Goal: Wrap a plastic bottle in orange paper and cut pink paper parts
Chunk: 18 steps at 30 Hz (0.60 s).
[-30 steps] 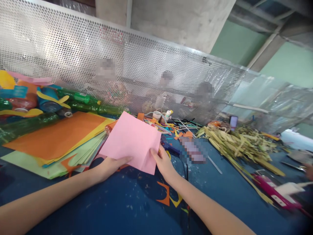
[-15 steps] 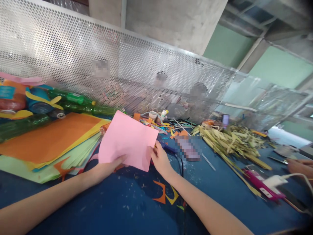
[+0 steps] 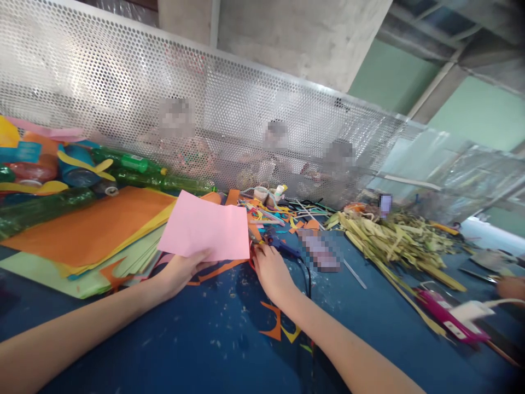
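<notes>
A pink sheet of paper [image 3: 207, 227] is pinched at its lower edge by my left hand [image 3: 184, 273], with the thumb on top. My right hand [image 3: 273, 273] is just right of the sheet, low over the table, its fingers curled round a small red thing, mostly hidden. A blue glue gun [image 3: 287, 249] with a black cable lies beside those fingers. Under and left of the pink sheet is a stack of coloured paper, orange sheet [image 3: 98, 224] on top. Orange cut pieces [image 3: 274, 323] lie nearer the front.
Green bottles [image 3: 45, 210] lie at the left. Paper scraps and straws [image 3: 266, 213] are at the back, before a perforated metal screen [image 3: 246, 104]. Rightward are a blurred flat item [image 3: 320, 251], dry husks [image 3: 394, 241], a magenta power strip [image 3: 451, 317] and another person's hand [image 3: 511, 287].
My right hand has let go of the pink sheet and moved to the red thing beside the glue gun. The sheet has shifted left and tilted flatter in my left hand.
</notes>
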Each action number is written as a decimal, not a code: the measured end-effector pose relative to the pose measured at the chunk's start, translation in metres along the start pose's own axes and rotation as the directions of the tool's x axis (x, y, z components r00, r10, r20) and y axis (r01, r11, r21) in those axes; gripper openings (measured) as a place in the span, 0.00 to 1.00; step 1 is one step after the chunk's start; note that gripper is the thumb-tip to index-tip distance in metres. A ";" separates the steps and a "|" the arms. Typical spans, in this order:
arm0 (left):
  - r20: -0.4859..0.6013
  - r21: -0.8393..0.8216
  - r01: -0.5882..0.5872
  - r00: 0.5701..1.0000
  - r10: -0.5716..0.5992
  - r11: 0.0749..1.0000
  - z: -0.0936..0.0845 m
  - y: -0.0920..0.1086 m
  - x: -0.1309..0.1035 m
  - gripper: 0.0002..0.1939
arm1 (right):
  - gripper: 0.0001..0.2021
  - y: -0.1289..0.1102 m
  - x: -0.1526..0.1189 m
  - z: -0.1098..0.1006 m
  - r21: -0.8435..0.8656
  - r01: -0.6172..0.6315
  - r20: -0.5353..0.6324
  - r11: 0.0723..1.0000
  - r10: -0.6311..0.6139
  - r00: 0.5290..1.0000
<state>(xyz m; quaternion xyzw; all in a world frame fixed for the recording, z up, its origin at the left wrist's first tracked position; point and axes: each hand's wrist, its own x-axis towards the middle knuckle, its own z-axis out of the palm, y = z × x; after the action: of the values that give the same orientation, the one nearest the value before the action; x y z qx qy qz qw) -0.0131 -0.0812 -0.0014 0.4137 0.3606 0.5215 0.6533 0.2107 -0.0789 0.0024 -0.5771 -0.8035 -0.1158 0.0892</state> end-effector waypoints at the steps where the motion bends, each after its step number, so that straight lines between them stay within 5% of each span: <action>1: 0.008 0.006 0.002 1.000 -0.002 1.000 0.000 0.000 -0.001 0.26 | 0.15 -0.001 0.000 -0.002 -0.017 -0.012 0.009 1.000 0.013 1.000; 18: -0.089 -0.001 0.022 0.996 -0.022 1.000 0.004 0.002 -0.001 0.30 | 0.14 0.003 -0.006 -0.001 0.053 -0.061 0.039 0.997 0.059 0.997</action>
<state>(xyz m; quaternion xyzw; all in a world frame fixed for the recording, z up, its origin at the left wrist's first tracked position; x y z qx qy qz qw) -0.0100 -0.0831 0.0021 0.3862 0.3939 0.5322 0.6422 0.2158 -0.0831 0.0021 -0.6006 -0.7900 -0.0804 0.0929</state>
